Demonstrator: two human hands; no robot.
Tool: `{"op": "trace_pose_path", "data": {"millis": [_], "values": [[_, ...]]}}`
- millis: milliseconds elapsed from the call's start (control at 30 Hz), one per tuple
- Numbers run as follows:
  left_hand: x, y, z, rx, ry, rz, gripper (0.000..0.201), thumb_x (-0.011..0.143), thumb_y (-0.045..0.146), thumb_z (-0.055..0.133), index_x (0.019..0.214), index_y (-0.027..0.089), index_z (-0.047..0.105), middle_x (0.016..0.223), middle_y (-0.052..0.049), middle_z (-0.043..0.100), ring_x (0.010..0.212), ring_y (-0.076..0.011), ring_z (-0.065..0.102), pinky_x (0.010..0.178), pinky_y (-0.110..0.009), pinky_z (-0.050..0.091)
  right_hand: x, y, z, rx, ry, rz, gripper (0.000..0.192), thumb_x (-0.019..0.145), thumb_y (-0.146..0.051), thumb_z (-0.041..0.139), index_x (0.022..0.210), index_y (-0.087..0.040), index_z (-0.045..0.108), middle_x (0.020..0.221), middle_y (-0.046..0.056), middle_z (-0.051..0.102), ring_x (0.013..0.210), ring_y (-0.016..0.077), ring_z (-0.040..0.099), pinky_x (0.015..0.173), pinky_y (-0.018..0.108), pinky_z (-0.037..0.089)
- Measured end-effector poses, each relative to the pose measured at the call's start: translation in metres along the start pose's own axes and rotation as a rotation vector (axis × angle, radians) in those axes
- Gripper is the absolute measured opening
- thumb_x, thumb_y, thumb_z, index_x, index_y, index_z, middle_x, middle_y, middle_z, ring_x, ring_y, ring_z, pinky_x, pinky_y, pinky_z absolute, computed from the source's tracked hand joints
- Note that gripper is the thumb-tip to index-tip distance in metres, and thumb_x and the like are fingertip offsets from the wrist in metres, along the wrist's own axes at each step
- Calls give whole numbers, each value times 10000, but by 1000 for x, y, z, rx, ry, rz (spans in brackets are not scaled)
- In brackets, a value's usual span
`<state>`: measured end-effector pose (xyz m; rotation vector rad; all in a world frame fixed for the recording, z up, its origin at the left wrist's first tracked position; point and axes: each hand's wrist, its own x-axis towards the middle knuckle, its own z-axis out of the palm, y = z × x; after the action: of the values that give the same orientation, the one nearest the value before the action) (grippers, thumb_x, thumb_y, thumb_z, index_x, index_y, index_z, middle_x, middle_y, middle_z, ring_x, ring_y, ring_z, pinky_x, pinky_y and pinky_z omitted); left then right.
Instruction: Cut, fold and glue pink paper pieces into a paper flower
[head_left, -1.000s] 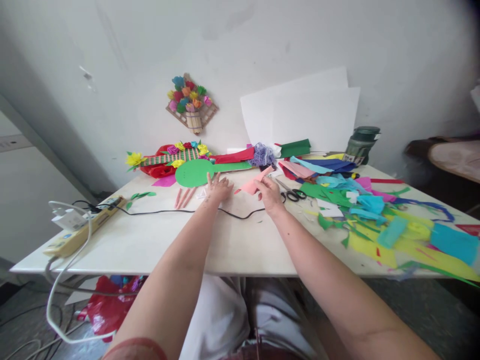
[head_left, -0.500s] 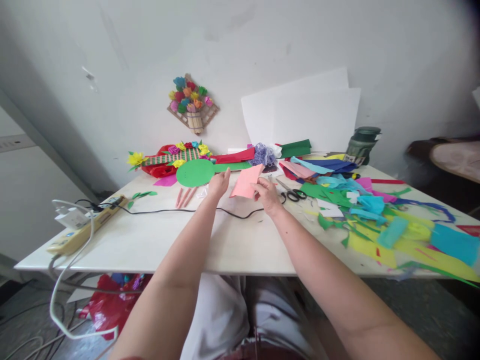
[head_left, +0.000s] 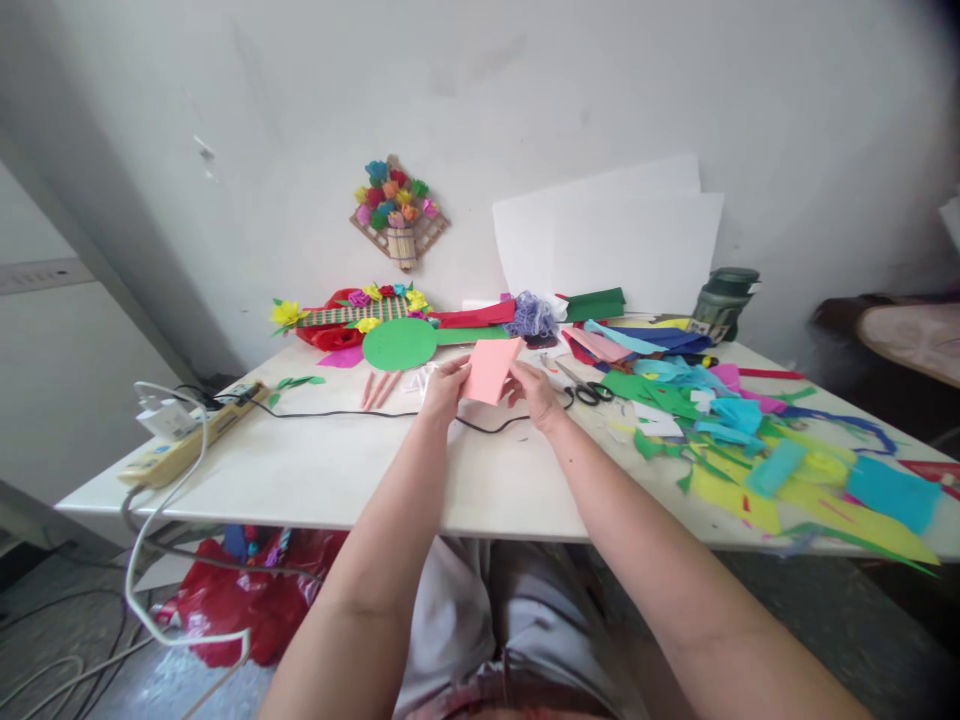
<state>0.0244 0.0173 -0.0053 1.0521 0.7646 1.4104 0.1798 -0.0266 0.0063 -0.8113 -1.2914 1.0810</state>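
Head view: left hand point(head_left: 445, 386) and right hand point(head_left: 535, 394) grip pink paper point(head_left: 491, 371) in their fingers, opposite sides, over worktop point(head_left: 330, 465). Scissors point(head_left: 591, 391) just right of right hand; green disc point(head_left: 399, 344) beyond left.

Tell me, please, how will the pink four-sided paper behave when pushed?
The pink four-sided paper probably bends easily, as it looks thin. It seems light: the left hand and right hand hold it near its edges.

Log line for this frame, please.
left hand: holds pink rectangular paper | right hand: holds its right edge | black-handled scissors: right of paper
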Motion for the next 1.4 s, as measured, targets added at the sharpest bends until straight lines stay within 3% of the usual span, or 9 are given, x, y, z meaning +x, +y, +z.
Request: {"op": "trace_pose_path", "data": {"millis": [133,333,533,667,933,1133,1267,1400], "values": [[-4,2,-2,-43,-16,-3,394,618,223,736,988,100,674,846,-92,712,710,-161,638,614,-238,473,3,4,-1,109,32,44,368,687,-515,566,758,-154,581,762,61,667,474,127,593,361,206,362],[-6,4,-1,-20,-31,0,363,638,234,737,977,112,691,889,-98,717,771,-185,649,684,-276,488,1,0,1,53,66,70,259,635,-404,597,698,-159,543,707,47,663,455,122,589,363,191,346],[-6,2,-2,-5,-52,4,389,644,257,734,1005,121,689,898,-93,719,790,-190,651,675,-271,488,1,-2,1,118,71,76,380,659,-530,536,712,-154,558,658,61,651,460,129,584,358,199,341],[-6,1,-2,-12,-43,-1,394,633,247,740,1001,118,687,883,-88,721,766,-178,652,649,-254,485,1,-2,1,98,106,67,283,601,-414,615,697,-153,560,645,34,642,421,114,563,351,195,331],[-6,0,0,-12,-36,-14,385,633,249,746,987,112,680,873,-91,715,761,-178,650,668,-267,494,1,-3,3,8,109,68,173,573,-327,564,624,-163,540,539,5,604,422,118,567,346,177,324],[-12,3,5,182,1,42,455,654,276,732,1083,147,652,924,-86,705,849,-203,643,751,-311,499,3,0,3,-4,144,71,127,559,-294,541,592,-174,522,506,-3,595,398,114,552,322,170,303],[-22,14,10,343,-76,261,368,705,374,688,1007,163,704,1278,-108,572,1198,-274,493,947,-330,416,4,2,3,6,164,72,122,568,-289,545,606,-173,537,516,0,602,410,127,567,314,178,321],[-28,23,9,306,-365,145,631,655,395,722,1244,217,585,1339,-103,524,1243,-325,443,939,-369,419,5,3,1,22,188,79,133,589,-295,559,633,-170,558,544,3,608,432,141,587,318,196,369]]}}
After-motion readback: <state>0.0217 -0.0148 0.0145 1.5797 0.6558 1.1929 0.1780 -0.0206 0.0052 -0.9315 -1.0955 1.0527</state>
